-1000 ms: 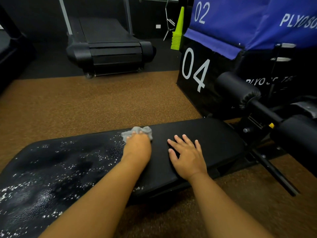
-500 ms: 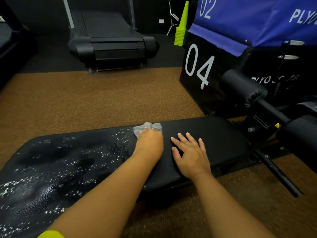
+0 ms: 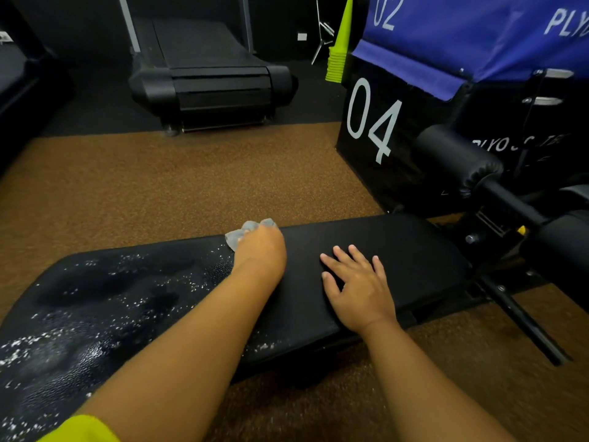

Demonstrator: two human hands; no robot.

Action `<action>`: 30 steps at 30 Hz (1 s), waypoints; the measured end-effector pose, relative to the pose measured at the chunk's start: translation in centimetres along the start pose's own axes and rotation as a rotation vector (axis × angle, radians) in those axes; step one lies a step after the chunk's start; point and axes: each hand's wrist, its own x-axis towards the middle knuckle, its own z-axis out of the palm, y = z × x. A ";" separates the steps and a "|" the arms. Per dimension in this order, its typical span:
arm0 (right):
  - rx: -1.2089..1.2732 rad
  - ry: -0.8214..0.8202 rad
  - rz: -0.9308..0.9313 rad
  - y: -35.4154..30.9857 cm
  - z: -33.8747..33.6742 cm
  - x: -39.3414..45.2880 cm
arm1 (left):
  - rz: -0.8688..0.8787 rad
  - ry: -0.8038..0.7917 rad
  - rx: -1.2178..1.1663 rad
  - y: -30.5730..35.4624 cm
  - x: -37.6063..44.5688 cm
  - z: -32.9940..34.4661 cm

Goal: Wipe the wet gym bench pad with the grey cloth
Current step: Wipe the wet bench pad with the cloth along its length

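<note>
1. The grey cloth sat bunched under the left hand at the far edge of the bench pad. The fingers were curled down over it, so only a crumpled rim showed beyond the knuckles.
2. The pad's long axis ran left to right across the view. The water droplets lay to the left of the left hand and nearer the person, spreading to the pad's left end. By my judgement the next strokes had to travel leftward along that axis.
3. The left hand, already on the cloth, was the nearer one to the wet stretch. The right hand lay flat just right of it, fingers spread and holding nothing, pressing on a part of the surface that looked dry.
4. A few droplets also showed on the near edge, between the two forearms.
5. Beyond the hands lay brown speckled flooring, with a treadmill farther off. Right of the right hand stood a black plyo box marked "04", a stack of yellow-green cones and the bench's padded roller.
</note>
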 end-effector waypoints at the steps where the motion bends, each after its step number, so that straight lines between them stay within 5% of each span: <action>1: -0.002 0.002 0.002 0.0 0.0 0.0 | 0.054 0.049 0.011 0.6 -1.1 0.6; 5: -0.001 0.000 0.003 -0.1 -0.1 0.0 | 0.388 0.135 0.003 2.8 -2.1 2.3; 13: 0.012 -0.002 -0.004 0.0 -0.1 0.0 | 0.062 -0.039 -0.056 -3.6 2.3 0.0; 16: 0.021 0.012 -0.005 0.0 0.0 0.0 | 0.174 0.087 0.079 -2.1 0.8 0.3; 21: 0.006 0.004 0.001 -0.2 -0.1 0.0 | 0.297 -0.211 0.087 1.2 2.5 -0.2; 24: 0.017 0.007 -0.007 0.0 -0.1 0.0 | 0.285 -0.165 -0.060 -0.3 3.7 -0.9; 30: 0.022 -0.003 0.000 0.0 -0.1 0.0 | 0.060 -0.037 0.003 -2.9 3.2 -2.1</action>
